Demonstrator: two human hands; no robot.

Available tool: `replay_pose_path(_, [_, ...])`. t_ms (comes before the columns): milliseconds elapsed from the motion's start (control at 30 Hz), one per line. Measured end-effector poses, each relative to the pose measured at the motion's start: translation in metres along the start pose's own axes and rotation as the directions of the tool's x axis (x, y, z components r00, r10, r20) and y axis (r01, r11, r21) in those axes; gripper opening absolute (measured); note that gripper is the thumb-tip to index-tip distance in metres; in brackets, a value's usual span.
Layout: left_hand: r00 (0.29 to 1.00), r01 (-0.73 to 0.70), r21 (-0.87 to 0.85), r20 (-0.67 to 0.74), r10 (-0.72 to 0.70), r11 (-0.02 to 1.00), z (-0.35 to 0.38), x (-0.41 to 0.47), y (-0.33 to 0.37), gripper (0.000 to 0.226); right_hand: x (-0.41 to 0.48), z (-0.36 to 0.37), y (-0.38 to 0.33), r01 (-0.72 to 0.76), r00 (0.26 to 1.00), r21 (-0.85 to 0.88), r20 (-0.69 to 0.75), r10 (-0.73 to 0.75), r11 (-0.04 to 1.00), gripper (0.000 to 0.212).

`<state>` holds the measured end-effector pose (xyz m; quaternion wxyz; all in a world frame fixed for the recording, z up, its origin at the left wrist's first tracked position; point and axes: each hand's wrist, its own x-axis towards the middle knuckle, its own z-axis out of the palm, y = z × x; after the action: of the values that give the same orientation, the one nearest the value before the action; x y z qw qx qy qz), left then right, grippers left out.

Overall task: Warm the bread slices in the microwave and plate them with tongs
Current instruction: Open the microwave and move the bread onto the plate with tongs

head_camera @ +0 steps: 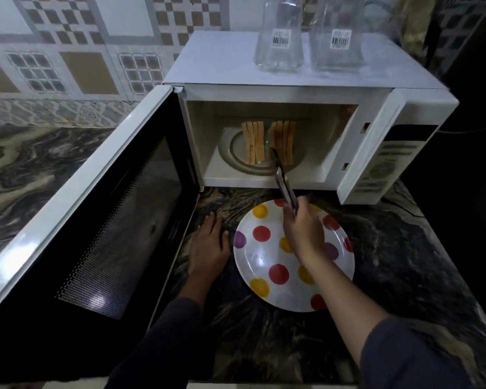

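Observation:
The white microwave (292, 77) stands open, its door (96, 220) swung wide to the left. Inside, on the glass turntable (236, 153), two stacks of bread slices stand on edge: a left stack (253, 143) and a right stack (285, 141). My right hand (303, 228) is shut on metal tongs (284, 183), whose tips reach into the cavity and touch the near left edge of the right stack. A white plate with red, yellow and purple dots (261, 262) lies on the counter in front of the microwave, under my right arm. My left hand (208, 245) rests flat on the counter left of the plate.
Two clear glass jars (278, 35) (338, 35) with barcode labels stand on top of the microwave. The dark marbled counter (404, 262) extends to the right. A patterned tile wall (68, 51) runs behind. The open door blocks the space on the left.

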<state>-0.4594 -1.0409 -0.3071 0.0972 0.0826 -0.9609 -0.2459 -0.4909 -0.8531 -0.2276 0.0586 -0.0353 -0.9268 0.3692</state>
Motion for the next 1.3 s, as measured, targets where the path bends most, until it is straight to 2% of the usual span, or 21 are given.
replay_pose_path(200, [0.999, -0.044, -0.092, -0.003, 0.043, 0.995, -0.003, -0.003, 0.002, 0.057, -0.029, 0.019, 0.009, 0.157, 0.953, 0.009, 0.26, -0.154, 0.988, 0.014])
replay_pose_path(367, [0.993, -0.093, -0.101, -0.081, 0.085, 0.991, -0.004, -0.007, 0.004, 0.07, -0.035, 0.032, 0.015, 0.271, 0.906, -0.064, 0.354, -0.232, 0.96, 0.026])
replay_pose_path(467, [0.984, -0.147, -0.088, -0.113, 0.137, 0.985, -0.004, -0.008, 0.004, 0.072, -0.034, 0.035, 0.018, 0.303, 0.877, -0.077, 0.412, -0.246, 0.95, 0.023])
replay_pose_path(533, [0.98, -0.166, -0.157, -0.136, 0.145, 0.974, -0.004, -0.008, 0.003, 0.069, -0.032, 0.032, 0.017, 0.289, 0.879, -0.061, 0.412, -0.239, 0.956, 0.023])
replay_pose_path(600, [0.983, -0.13, -0.33, -0.164, 0.079, 0.935, -0.007, -0.009, 0.005, 0.064, -0.031, 0.029, 0.017, 0.259, 0.881, -0.016, 0.414, -0.23, 0.966, 0.025])
replay_pose_path(700, [0.992, 0.012, -0.602, -0.095, -0.087, 0.799, -0.018, -0.006, 0.019, 0.056, -0.03, 0.029, 0.017, 0.244, 0.864, 0.071, 0.436, -0.25, 0.967, 0.021])
replay_pose_path(867, [0.963, 0.146, -0.731, -0.051, -0.265, 0.667, -0.033, 0.015, 0.055, 0.062, -0.036, 0.033, 0.015, 0.177, 0.898, 0.269, 0.351, -0.267, 0.947, 0.017])
replay_pose_path(933, [0.952, 0.179, -0.781, -0.017, -0.307, 0.598, -0.033, 0.025, 0.057, 0.057, -0.038, 0.032, 0.013, 0.144, 0.901, 0.335, 0.346, -0.263, 0.931, 0.016])
replay_pose_path(1000, [0.941, 0.199, -0.87, 0.042, -0.335, 0.45, -0.033, 0.03, 0.056, 0.034, -0.038, 0.03, 0.015, 0.1, 0.906, 0.385, 0.347, -0.244, 0.917, 0.017])
replay_pose_path(1100, [0.924, 0.282, -0.945, 0.22, -0.312, 0.168, -0.037, 0.03, 0.058, 0.004, -0.039, 0.023, 0.02, 0.047, 0.911, 0.413, 0.356, -0.209, 0.909, 0.017])
replay_pose_path(1200, [0.926, 0.299, -0.953, 0.277, -0.256, 0.051, -0.042, 0.029, 0.059, 0.007, -0.039, 0.017, 0.023, 0.023, 0.899, 0.404, 0.393, -0.196, 0.914, 0.02])
replay_pose_path(1300, [0.927, 0.3, -0.954, 0.287, -0.24, 0.019, -0.045, 0.031, 0.06, 0.005, -0.037, 0.012, 0.021, 0.005, 0.875, 0.382, 0.447, -0.189, 0.924, 0.019])
